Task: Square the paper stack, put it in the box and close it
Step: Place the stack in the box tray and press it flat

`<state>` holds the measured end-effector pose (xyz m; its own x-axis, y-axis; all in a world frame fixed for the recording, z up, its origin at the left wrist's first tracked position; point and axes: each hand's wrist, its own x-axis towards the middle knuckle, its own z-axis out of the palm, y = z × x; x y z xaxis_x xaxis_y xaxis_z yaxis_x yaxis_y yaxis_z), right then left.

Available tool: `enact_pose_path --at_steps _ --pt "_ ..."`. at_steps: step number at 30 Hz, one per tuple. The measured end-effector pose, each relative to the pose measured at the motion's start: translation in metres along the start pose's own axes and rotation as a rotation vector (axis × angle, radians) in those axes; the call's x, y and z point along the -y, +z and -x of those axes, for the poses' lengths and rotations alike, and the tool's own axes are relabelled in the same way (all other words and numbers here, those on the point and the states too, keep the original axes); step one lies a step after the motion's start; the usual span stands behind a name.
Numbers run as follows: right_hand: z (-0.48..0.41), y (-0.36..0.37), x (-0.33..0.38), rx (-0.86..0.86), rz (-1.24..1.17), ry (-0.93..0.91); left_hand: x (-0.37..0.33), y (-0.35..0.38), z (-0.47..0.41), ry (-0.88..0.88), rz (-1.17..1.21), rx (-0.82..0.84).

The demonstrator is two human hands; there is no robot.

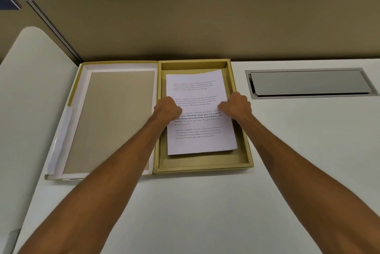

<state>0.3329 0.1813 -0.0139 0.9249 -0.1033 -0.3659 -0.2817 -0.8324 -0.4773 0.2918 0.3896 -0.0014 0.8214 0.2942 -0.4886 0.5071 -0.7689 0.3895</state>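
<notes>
A stack of white printed paper (197, 142) lies inside the open tan box (203, 166), a little tilted against the box walls. My left hand (167, 107) grips the stack's left edge at mid-height, fingers curled over it. My right hand (236, 105) grips the right edge the same way. The box lid (115, 118) lies open flat to the left of the tray, joined along the shared edge, with its pale inside facing up.
The box sits on a white desk (185, 212) against a tan partition (185, 27). A grey cable hatch (308, 83) is set into the desk to the right. A pale rounded panel (30, 109) stands at the left.
</notes>
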Motion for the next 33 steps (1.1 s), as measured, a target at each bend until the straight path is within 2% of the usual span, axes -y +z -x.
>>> enact_pose_path --at_steps 5,11,21,25,33 --pt "0.004 0.003 0.006 -0.048 0.015 0.067 -0.009 0.007 -0.001 0.021 0.096 0.06" --pt "0.009 0.011 0.014 -0.062 -0.13 0.056 -0.007 0.014 -0.004 -0.061 0.269 0.003" --pt "0.011 0.011 0.009 -0.061 -0.211 0.074 -0.009 0.002 -0.007 -0.086 0.349 -0.056" --pt "0.013 0.018 0.012 -0.122 -0.233 0.086 -0.012 0.005 -0.004 -0.129 0.394 -0.079" --pt "0.008 0.017 0.007 -0.154 -0.192 0.123 -0.014 0.001 -0.003 -0.147 0.417 -0.125"
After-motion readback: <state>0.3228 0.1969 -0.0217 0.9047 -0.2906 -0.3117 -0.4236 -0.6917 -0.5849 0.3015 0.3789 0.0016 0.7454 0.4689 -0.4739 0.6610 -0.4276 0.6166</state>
